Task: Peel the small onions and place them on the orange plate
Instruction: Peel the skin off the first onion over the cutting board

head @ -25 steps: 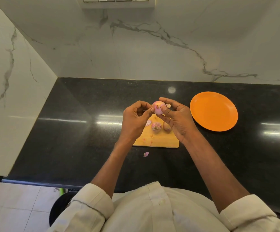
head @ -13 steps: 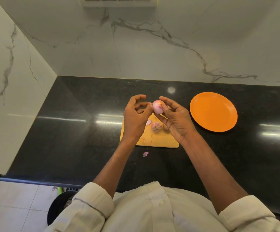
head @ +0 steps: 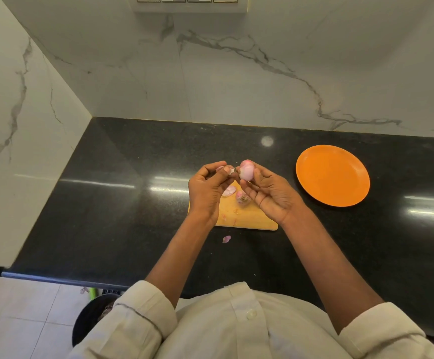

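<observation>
**Peel strip drawn away from the small onion**

Since the earlier frame, our left hand (head: 205, 189) has pulled leftward, pinching a peel strip (head: 231, 171). Our right hand (head: 267, 193) grips the small onion (head: 245, 171) above the cutting board (head: 249, 218); the orange plate (head: 332, 175) lies at 3 o'clock on the counter (head: 122, 203).

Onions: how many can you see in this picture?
2. One onion is held in the right hand; another onion lies on the board. The hands may hide more.
</observation>
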The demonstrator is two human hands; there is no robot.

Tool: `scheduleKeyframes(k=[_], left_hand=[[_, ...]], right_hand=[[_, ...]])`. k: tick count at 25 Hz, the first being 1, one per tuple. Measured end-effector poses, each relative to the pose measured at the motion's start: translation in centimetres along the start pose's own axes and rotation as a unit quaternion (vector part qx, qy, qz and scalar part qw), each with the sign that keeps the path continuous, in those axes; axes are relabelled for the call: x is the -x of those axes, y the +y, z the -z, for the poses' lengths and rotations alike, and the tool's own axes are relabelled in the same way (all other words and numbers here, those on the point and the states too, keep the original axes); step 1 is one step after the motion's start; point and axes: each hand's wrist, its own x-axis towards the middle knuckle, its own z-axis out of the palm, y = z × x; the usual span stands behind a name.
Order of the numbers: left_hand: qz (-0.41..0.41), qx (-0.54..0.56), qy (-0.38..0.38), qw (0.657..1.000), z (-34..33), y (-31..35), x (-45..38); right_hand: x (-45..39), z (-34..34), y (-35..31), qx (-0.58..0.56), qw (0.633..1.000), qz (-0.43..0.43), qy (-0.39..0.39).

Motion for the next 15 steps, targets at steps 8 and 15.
scheduleKeyframes(k=[8, 15], left_hand=[[-0.071, -0.295, 0.03, 0.952, 2.0, -1.4, -0.9], [-0.107, -0.307, -0.092, 0.941, 0.9, -0.7, -0.8]], right_hand=[[-0.3, 0.9, 0.4, 0.097, 0.993, 0.052, 0.043], [0.6, 0.2, 0.3, 0.203, 0.971, 0.106, 0.069]])
